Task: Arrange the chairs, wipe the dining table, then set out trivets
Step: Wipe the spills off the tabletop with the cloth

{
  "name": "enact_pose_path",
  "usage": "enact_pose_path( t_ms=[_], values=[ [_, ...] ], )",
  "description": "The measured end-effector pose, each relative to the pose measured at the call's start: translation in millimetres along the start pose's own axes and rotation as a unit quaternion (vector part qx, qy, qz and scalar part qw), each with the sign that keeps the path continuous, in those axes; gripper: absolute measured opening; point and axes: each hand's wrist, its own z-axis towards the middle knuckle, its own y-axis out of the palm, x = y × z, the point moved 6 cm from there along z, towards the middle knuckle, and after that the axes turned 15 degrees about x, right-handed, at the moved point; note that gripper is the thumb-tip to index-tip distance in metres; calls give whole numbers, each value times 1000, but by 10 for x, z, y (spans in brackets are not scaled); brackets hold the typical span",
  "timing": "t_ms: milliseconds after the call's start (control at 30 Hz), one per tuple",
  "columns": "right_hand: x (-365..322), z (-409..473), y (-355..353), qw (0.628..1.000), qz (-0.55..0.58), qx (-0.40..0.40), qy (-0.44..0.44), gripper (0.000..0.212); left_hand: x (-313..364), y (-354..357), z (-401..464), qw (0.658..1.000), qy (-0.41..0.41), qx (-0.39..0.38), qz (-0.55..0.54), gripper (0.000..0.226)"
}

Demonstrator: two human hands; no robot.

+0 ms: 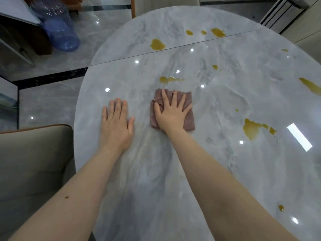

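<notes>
The far end of the oval grey marble table point(217, 105) runs toward the top of the frame, where only a sliver of a chair point(132, 7) with an orange-brown frame shows beyond the rim, its seat cut off. At the lower left a beige chair point(34, 162) stands just beside the table's edge, partly out of frame. The right hand point(172, 113) presses flat on a folded brownish-pink cloth point(188, 117), fingers point(175, 98) straight and spread apart, covering much of the cloth so its middle is hidden. The left hand point(116, 122) lies palm down on the bare table just left of the cloth, fingers straight and close together, holding nothing. Yellow-brown spills point(157, 44) dot the surface: a smear just beyond the cloth, several near the far rim, a large patch to the right, one cut off at the right frame edge. The table near the person is bare between the forearms. On the floor at upper left a translucent blue water jug point(60, 33) stands, blurred. No trivets can be made out.
</notes>
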Motion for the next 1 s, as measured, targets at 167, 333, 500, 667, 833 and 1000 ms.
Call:
enact_pose_path(
  t_ms=[167, 333, 500, 667, 833, 1000],
  values=[
    [34, -501, -117, 974, 37, -13, -222, 60, 10, -6, 11, 1000, 1, 4, -7, 64],
    [389, -200, -125, 988, 7, -15, -152, 59, 14, -11, -5, 1000, 3, -4, 4, 58],
    [-47, 32, 13, 994, 13, -14, -108, 57, -2, -12, -2, 1000, 10, 13, 2, 55],
    [-4, -940, -201, 958, 29, -20, -286, 59, -2, -17, -21, 1000, 13, 6, 1, 53],
    [441, -725, -214, 944, 17, -44, -325, 57, 5, -11, -17, 1000, 6, 1, 3, 53],
    [111, -303, -83, 991, 2, -10, -132, 58, -4, -11, -14, 1000, 4, 5, 10, 54]
  ],
)
